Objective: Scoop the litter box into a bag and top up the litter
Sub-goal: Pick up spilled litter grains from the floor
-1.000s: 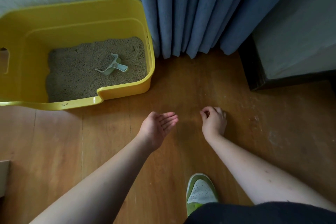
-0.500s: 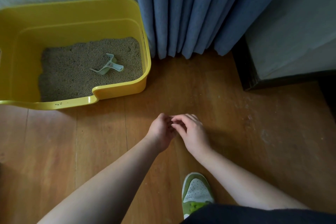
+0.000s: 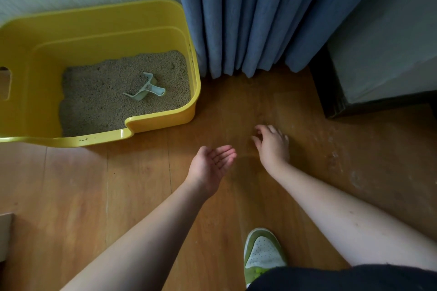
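Observation:
A yellow litter box (image 3: 165,123) stands on the wooden floor at the left, against the wall. It holds beige litter (image 3: 99,97), and a pale green scoop (image 3: 145,92) lies on that litter near the right wall. My left hand (image 3: 212,165) hovers over the floor to the right of the box, palm up and cupped, with a tiny dark speck on the palm. My right hand (image 3: 273,146) is just right of it, palm down, with curled fingertips touching the floor and thumb and forefinger slightly apart. No bag is in view.
A blue curtain (image 3: 248,19) hangs behind the box's right corner. A dark-based piece of furniture (image 3: 331,92) stands at the right. Pale dusty marks (image 3: 333,156) streak the floor near it. My green and white shoe (image 3: 263,253) is at the bottom. A few grains sit on the box's front lip (image 3: 82,139).
Half a second ago both hands met, right fingertips at the left palm. They have since parted: the right hand went back to the floor further right, and the left palm stays turned up.

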